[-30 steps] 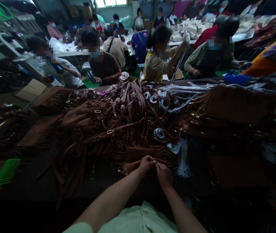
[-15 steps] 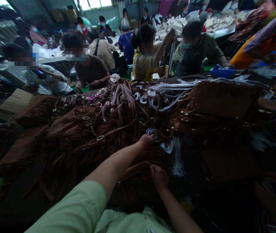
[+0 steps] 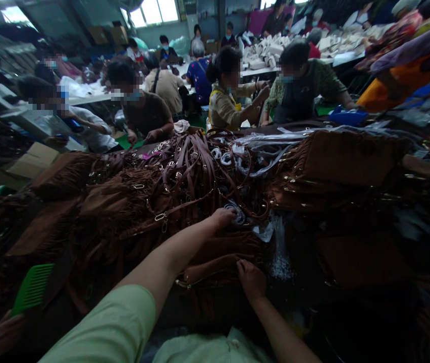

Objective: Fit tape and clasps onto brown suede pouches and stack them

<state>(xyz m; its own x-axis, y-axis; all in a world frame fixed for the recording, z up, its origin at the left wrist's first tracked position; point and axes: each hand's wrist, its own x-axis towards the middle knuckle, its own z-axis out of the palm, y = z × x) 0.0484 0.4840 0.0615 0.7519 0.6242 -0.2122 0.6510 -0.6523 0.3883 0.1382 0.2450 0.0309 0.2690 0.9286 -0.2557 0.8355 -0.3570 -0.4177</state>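
My left hand [image 3: 224,218] stretches out over the heap, its fingers curled at a coiled strap [image 3: 239,214] in clear plastic. Nearer to me, my right hand [image 3: 252,279] pinches the right edge of a brown fringed bag [image 3: 209,268]. This bag lies flat, and a zipper with metal ends seems to run along its near left edge. Beyond my left hand is a tangle of brown straps [image 3: 188,166] with gold-coloured buckles. Right of my hands lie a small plastic bag [image 3: 264,232] and a bundle of thin clear strands [image 3: 280,252].
Stacks of brown fringed bags stand on the right [image 3: 351,156] and left [image 3: 44,227]. A co-worker's hand [image 3: 1,333] at the lower left holds a green comb [image 3: 33,287]. Across the table several people work, near a blue tray [image 3: 347,116] and a cardboard box [image 3: 33,159].
My left hand has shifted slightly left against the coiled strap. More of the brown bag shows under my arm. The green comb has moved right, and a co-worker opposite has lowered their raised arms.
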